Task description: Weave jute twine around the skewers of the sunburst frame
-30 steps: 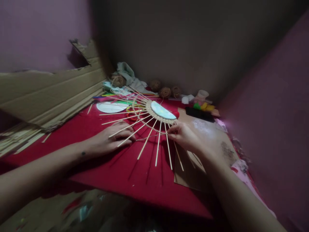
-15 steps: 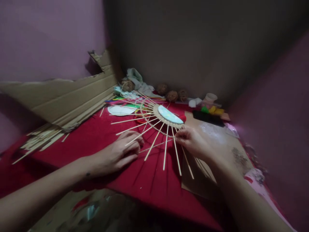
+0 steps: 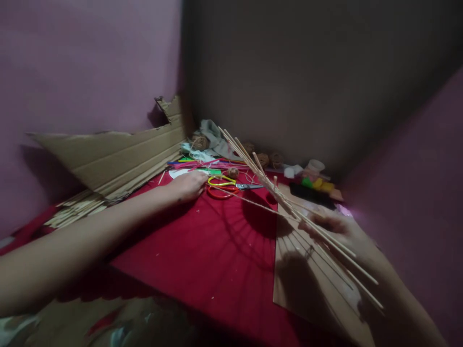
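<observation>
My right hand (image 3: 334, 229) holds the stick sunburst frame (image 3: 275, 190) tilted up on edge, so its thin wooden sticks fan from upper left to lower right above a brown cardboard sheet (image 3: 307, 284). A twine strand trails from it toward the left. My left hand (image 3: 188, 185) reaches far across the red cloth (image 3: 217, 246) and rests fingers-down beside the yellow-and-orange-handled scissors (image 3: 226, 185), near a white paper disc (image 3: 179, 172). Whether the fingers touch the scissors is unclear.
A torn corrugated cardboard panel (image 3: 119, 152) leans on the left wall, with a pile of loose sticks (image 3: 72, 212) below it. Twine balls (image 3: 265, 159), cloth, a small cup (image 3: 315, 166) and coloured bits (image 3: 314, 184) line the back wall.
The right hand lifted the frame off the cloth and tipped it up on edge to the right. The left hand let go of the sticks and reached forward to the scissors.
</observation>
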Demonstrator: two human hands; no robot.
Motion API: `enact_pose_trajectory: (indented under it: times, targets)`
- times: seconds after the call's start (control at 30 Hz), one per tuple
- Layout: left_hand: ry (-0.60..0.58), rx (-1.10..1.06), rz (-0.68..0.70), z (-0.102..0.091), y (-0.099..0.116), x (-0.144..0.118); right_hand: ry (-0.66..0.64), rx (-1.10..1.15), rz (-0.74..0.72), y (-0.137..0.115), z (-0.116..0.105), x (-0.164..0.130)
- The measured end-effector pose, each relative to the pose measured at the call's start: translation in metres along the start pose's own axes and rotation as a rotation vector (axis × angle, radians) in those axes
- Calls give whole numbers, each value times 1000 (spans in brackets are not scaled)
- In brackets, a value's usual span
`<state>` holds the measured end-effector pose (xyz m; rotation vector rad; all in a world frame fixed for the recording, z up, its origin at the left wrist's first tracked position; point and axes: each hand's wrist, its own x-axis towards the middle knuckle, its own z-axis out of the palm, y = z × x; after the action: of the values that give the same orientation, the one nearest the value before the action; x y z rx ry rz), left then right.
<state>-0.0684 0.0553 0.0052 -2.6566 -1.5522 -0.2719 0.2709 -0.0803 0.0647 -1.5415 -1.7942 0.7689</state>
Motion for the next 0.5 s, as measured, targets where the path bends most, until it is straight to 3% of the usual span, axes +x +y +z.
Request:
enact_pose_trajectory:
  times: [0.13, 0.23, 0.37, 0.5]
  targets:
    - [76, -123, -109, -3, -10, 37, 7, 16, 58, 9, -6, -13]
    - [154, -188, -193, -15, -13, 57, 51, -57, 37, 9, -9, -22]
    - [193, -351, -283, -31, -21, 70, 102, -99, -13, 5, -8, -36]
    - [184, -503, -302, -27, -25, 77, 141, -108, -56, 1, -5, -46]
